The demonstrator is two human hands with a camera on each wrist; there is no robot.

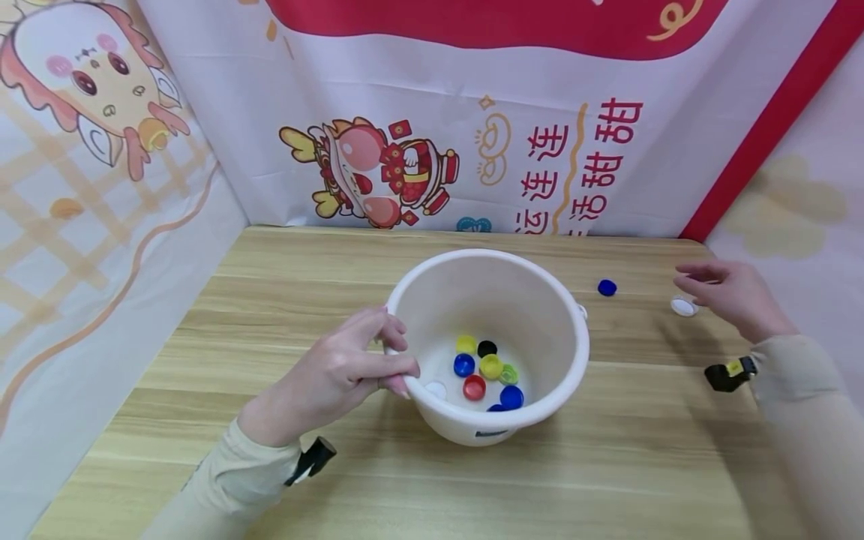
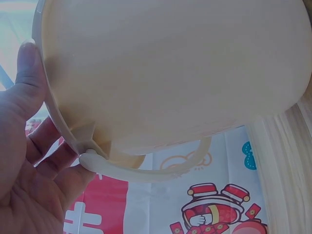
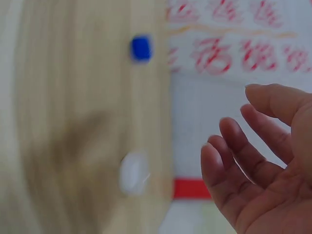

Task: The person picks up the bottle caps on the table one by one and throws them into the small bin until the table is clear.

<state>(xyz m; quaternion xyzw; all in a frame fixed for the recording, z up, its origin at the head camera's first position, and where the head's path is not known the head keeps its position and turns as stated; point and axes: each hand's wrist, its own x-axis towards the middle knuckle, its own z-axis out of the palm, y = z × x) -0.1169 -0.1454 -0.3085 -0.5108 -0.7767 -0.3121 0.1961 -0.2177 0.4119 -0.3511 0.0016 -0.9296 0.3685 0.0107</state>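
A white plastic bucket [image 1: 482, 435] stands in the middle of the table, with several bottle caps inside, among them a red cap [image 1: 475, 387], a black cap [image 1: 487, 349] and a yellow cap [image 1: 491, 367]. My left hand [image 1: 337, 367] grips the bucket's left rim, thumb and fingers on either side of it. In the left wrist view the bucket's handle [image 2: 146, 171] hangs by my fingers. My right hand [image 1: 732, 296] hovers above a white cap [image 1: 685, 306] at the far right, fingers relaxed and apart, holding nothing. A blue cap [image 1: 607, 287] lies left of the white one.
The wooden table [image 1: 270, 300] carries the bucket and the two loose caps. A printed cloth [image 1: 405, 75] hangs behind its back edge, and another patterned cloth [image 1: 81, 225] runs along the left side.
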